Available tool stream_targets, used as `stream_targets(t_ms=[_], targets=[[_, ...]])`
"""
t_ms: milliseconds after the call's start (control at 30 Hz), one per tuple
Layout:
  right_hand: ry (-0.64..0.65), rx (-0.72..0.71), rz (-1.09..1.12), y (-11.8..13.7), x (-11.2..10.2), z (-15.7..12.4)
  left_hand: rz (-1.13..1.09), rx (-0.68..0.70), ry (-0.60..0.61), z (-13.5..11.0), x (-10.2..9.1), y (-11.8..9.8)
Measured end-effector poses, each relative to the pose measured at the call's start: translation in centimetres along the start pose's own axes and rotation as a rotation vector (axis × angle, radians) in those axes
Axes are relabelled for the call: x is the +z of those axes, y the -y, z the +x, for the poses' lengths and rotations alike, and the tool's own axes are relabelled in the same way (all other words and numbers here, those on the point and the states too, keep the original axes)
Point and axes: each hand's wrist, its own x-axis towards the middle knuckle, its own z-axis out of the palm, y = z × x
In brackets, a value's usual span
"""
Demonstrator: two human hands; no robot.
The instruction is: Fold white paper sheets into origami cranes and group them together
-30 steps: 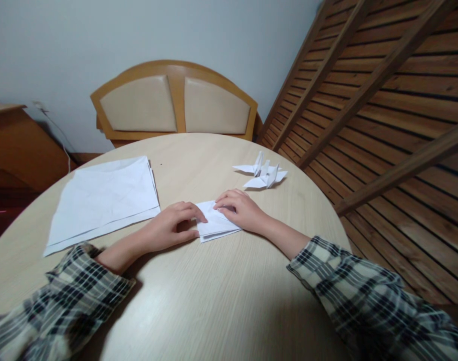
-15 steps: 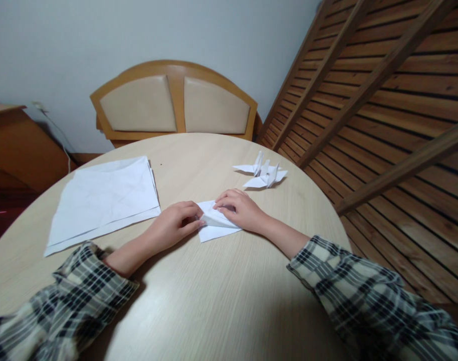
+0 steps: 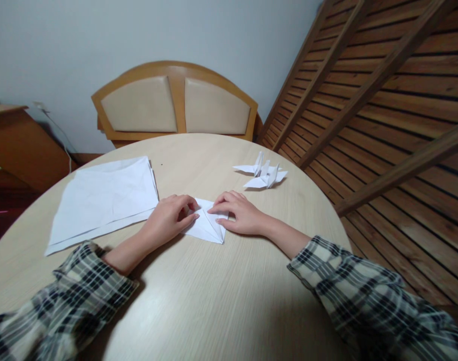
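A small folded sheet of white paper lies flat on the table, with crease lines running toward its near corner. My left hand curls over the paper's left part, its thumb and fingers pinching down on it. On the other side, my right hand grips the right part, index finger and thumb on the folded flap. The far edge shows between the two hands; the parts under the fingers are hidden.
White paper cranes stand at the back right of the round wooden table. Larger white sheets lie stacked to the left, close to my left hand. Beyond the table are a padded headboard and a slatted wooden panel.
The folded paper has turned and now lies flatter, a corner pointing toward me. My left hand has shifted slightly left and up, and my right thumb has come onto the paper's near side.
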Motion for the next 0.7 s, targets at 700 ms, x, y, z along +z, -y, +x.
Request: stream_targets(t_ms=[700], targets=[[-0.05, 0.068, -0.108, 0.5, 1.0, 0.5, 0.261, 0.094, 0.024, -0.4, 0.3, -1.3]])
